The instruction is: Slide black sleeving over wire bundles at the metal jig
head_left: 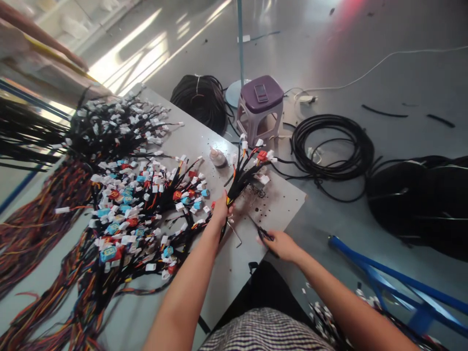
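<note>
in the head view, the left hand (pixel 221 209) was wrapped around the narrow neck of a wire bundle (pixel 241 180), which was over the table (pixel 215 287) on the near side of the purple stool (pixel 271 88); a grip that low probably gathered the strands and let the plugs fan out freely toward the stool. the right hand (pixel 280 245), also on the stool's near side but farther from it, had its fingers curled on the handles of a pair of scissors (pixel 265 235); the blades pointed toward the bundle without touching it, perhaps so that both hands could work close together, though i could not tell whether the blades were parted. a heap of wires (pixel 131 200) with white, blue and red plugs lay to the stool's left, its tails trailing away from the stool, likely to limit tangling. a small bottle (pixel 218 158) stood to the stool's near left, and dark scraps (pixel 258 208) dotted the grey tabletop on its near side. the stool itself served as a rest for a phone (pixel 261 93). around it spread a shiny grey floor (pixel 314 63), with a black coil (pixel 199 105) just to its left, a looser ring of tubing (pixel 360 141) to its right, a blue frame (pixel 395 278) to its near right, and a co-worker (pixel 44 68) far to its left.
</note>
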A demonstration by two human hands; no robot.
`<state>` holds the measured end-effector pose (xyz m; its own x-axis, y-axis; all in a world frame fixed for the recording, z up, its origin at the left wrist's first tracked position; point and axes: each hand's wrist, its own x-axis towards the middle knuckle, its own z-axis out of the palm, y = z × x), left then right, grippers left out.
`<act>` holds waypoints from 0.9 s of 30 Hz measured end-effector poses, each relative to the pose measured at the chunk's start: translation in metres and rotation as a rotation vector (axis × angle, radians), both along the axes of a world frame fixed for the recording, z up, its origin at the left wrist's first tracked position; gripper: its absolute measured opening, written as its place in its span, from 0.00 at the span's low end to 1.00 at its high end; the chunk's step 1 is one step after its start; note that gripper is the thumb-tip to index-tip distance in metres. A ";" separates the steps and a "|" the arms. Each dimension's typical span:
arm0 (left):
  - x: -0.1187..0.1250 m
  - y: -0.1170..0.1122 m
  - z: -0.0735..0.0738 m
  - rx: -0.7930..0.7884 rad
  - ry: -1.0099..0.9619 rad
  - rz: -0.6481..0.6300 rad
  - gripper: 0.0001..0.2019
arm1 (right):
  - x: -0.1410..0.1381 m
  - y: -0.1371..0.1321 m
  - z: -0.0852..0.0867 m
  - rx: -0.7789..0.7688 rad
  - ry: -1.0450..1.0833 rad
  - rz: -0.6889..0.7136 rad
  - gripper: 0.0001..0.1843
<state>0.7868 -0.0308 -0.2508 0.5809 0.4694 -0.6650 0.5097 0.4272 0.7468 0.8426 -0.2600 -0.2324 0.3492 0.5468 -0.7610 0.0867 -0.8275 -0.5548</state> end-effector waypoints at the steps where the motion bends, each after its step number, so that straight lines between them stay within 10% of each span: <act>1: -0.001 0.001 0.001 -0.068 -0.031 0.012 0.34 | 0.006 0.006 0.000 0.059 0.232 -0.087 0.31; 5: 0.002 0.004 0.007 -0.236 -0.131 0.008 0.34 | 0.031 0.039 0.001 0.262 0.633 -0.291 0.39; 17: 0.004 -0.001 0.015 -0.073 -0.100 0.055 0.34 | 0.038 0.079 0.010 0.134 0.454 -0.295 0.32; 23: -0.004 -0.012 0.059 -0.032 -0.256 -0.337 0.29 | 0.041 0.048 0.011 0.120 -0.052 0.025 0.25; 27: -0.023 -0.040 0.087 0.073 -0.348 -0.644 0.23 | 0.034 0.031 0.033 0.542 -0.034 -0.391 0.27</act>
